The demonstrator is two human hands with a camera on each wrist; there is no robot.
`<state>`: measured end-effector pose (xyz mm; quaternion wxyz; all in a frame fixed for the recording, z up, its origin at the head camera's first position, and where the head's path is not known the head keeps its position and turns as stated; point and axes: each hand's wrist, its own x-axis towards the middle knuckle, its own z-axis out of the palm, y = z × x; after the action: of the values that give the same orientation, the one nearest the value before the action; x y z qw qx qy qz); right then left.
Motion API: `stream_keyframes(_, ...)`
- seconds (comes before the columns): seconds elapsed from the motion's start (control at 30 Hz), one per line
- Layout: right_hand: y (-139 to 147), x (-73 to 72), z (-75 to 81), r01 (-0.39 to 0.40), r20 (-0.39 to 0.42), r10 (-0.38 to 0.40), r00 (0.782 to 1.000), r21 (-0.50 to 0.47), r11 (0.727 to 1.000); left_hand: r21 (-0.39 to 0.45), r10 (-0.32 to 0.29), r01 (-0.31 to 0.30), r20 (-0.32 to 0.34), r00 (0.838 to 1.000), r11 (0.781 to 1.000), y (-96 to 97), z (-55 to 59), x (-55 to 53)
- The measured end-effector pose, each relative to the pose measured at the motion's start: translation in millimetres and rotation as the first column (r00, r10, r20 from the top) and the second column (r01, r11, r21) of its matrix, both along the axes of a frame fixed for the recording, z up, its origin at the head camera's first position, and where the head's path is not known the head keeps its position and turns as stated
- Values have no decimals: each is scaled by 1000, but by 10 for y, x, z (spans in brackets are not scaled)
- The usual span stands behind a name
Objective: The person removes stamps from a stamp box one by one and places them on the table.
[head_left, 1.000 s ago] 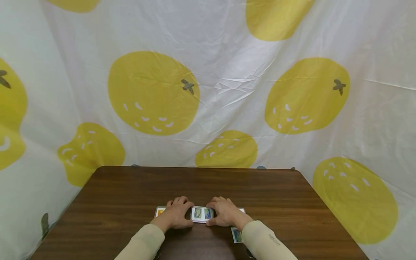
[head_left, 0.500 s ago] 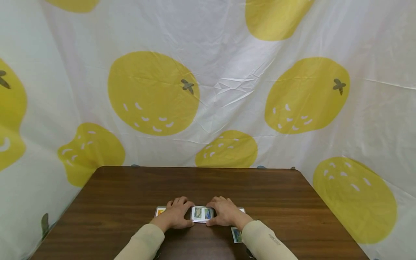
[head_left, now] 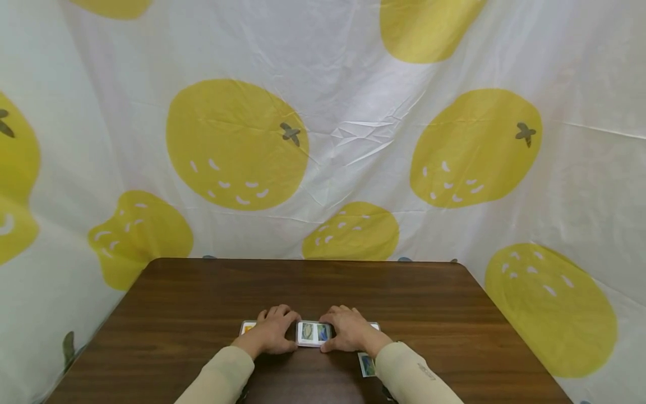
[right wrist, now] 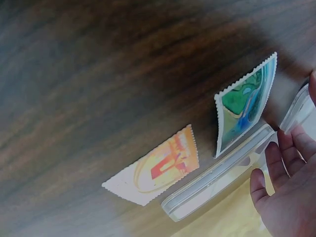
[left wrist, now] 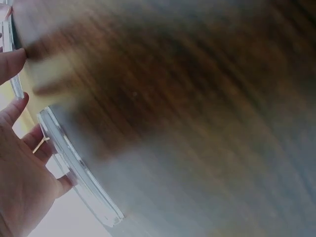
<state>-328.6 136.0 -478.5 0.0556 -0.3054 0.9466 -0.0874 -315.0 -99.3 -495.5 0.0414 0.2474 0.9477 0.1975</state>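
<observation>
A clear plastic case (head_left: 314, 334) with two stamps showing lies flat on the table between both hands. My left hand (head_left: 274, 332) holds its left end, forefinger at the far corner and thumb by the near one. At the right end, my right hand (head_left: 348, 331) grips the far and near corners with forefinger and thumb. Another clear case (left wrist: 79, 168) lies beneath the left hand, an orange stamp in its corner. Under the right hand is one more case (right wrist: 217, 173). Beside that case, a green-and-blue stamp (right wrist: 244, 103) and an orange stamp (right wrist: 163, 168) lie loose.
The brown wood-grain table (head_left: 303, 286) extends beyond the hands to a rounded far edge. Behind it hangs a white cloth (head_left: 353, 140) printed with large yellow fruit. The green-and-blue stamp also shows beside the right sleeve (head_left: 414, 373) in the head view.
The left thumb tip has shifted slightly left at the case's near corner. Otherwise the hands, cases and stamp keep their places; the head view has moved a trace.
</observation>
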Motion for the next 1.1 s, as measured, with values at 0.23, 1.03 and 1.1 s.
stream_keyframes(0.23,8,-10,-4,15,-3,-15,1000,-3,1000,14,-6,6,18,1000,1000,-4,17,6)
stream_keyframes(1.03,-2,-17,-22,4,-20,-4,1000,8,1000,21,11,-12,40,999,1000,37,11,30)
stream_keyframes(1.1,-3,-16,-22,-2,-31,2,1000,12,1000,26,11,-12,38,999,1000,45,34,46)
